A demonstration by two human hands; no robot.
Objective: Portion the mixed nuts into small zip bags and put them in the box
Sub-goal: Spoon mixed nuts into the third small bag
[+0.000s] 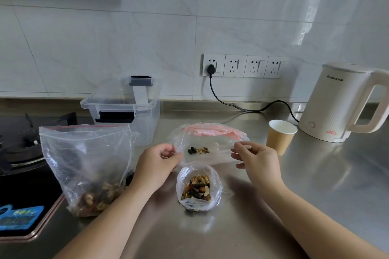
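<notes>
Both hands, left (156, 167) and right (255, 161), pinch a near-empty zip bag (207, 143) above a filled bag (199, 188) on bench (315, 185); box (124, 107) behind.

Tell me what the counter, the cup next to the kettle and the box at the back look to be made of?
Counter: probably brushed stainless steel, grey with soft, blurred reflections.
Cup: likely paper, matte brown outside, white inside, with a thin rolled rim.
Box: clear hard plastic, since you can see through its walls and lid; the clips look like opaque dark and grey plastic.
</notes>
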